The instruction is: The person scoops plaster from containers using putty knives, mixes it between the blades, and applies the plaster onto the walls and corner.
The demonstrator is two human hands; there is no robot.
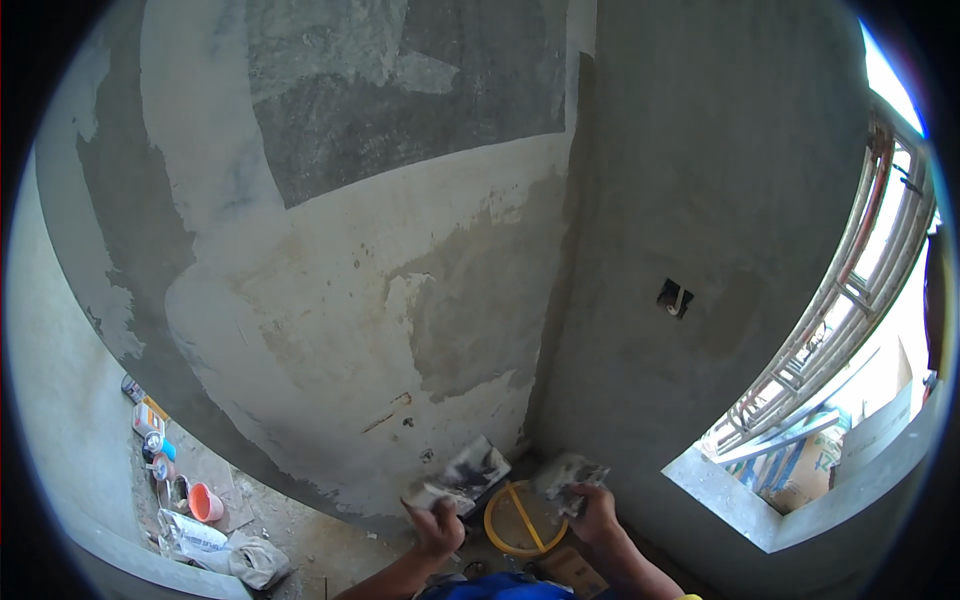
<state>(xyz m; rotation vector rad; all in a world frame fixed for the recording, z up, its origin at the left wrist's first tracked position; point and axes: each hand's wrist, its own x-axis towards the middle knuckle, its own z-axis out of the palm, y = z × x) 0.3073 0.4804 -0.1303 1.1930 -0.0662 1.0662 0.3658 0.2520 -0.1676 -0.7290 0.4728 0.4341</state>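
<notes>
Our left hand (437,527) grips a trowel (460,475), blade flat to carry plaster; our right hand (592,508) clasps a scraper (570,478) just beside it. Both hover above the yellow bucket (522,520), near the wall (350,300) corner.

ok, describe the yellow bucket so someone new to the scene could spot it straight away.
Start at the inside corner where the half-plastered wall meets the bare grey wall, and follow it down to the floor. The bucket sits there, seen from above between the left hand and right hand. It is the only round yellow rim, with a yellow bar across its mouth.
</notes>
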